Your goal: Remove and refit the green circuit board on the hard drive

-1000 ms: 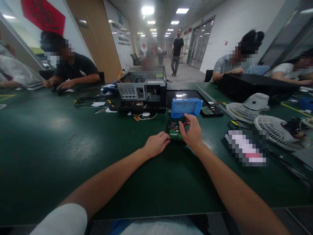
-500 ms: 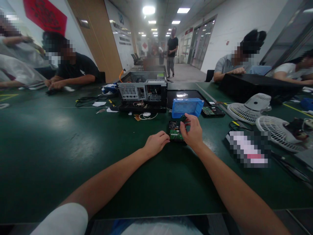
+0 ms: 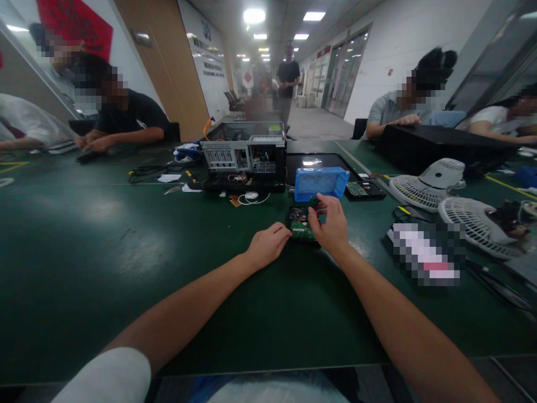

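Observation:
A hard drive (image 3: 300, 228) with a green circuit board lies on the green table (image 3: 201, 336) between my hands. My left hand (image 3: 268, 245) rests on the tabletop, its fingers closed and pressed against the drive's left edge. Over the drive's right side, my right hand (image 3: 330, 224) pinches what looks like a dark screwdriver (image 3: 314, 202); only its upper end shows, and the fingers hide the rest. Just behind the drive stands a blue plastic tray (image 3: 321, 184), tipped on its side.
An opened computer case (image 3: 243, 154) stands behind, with a flat black screen (image 3: 327, 162) beside it. Another circuit-board unit (image 3: 364, 190) lies right of the tray. White fan parts (image 3: 419, 184) and a blurred-out item (image 3: 425, 254) are at right. Other people sit across the table.
My hands and the hard drive keep almost the same position. In the background, the walking person has come closer and moved slightly left, and a person at far left has shifted.

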Demonstrator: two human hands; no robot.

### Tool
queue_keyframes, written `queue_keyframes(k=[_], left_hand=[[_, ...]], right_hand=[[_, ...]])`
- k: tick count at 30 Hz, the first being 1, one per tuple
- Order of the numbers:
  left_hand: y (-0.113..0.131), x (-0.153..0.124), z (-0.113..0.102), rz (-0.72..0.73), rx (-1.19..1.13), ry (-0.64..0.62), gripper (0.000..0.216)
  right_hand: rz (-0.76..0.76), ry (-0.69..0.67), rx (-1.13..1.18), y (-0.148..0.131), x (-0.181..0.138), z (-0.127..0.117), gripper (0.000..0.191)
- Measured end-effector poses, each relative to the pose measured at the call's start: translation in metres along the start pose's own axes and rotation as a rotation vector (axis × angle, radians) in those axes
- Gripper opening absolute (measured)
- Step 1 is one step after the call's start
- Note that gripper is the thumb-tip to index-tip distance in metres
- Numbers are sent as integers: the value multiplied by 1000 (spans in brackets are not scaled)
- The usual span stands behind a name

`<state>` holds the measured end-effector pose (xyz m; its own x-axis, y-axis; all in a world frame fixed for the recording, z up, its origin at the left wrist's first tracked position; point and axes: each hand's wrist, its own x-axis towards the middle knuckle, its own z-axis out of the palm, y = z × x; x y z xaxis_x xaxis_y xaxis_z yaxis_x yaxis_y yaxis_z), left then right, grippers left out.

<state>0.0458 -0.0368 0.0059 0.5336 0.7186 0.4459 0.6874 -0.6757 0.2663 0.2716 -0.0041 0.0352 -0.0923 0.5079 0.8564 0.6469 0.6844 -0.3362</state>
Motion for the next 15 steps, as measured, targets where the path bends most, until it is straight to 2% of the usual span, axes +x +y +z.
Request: queue_keyframes(k=[8,15], left_hand=[[-1,0,3,-21,-5,19,12],[-1,1,0,-18,-21,10,13]], right_hand=[[3,1,7,-1,0,-1,44],[5,-2,1,-2,0,0,44]])
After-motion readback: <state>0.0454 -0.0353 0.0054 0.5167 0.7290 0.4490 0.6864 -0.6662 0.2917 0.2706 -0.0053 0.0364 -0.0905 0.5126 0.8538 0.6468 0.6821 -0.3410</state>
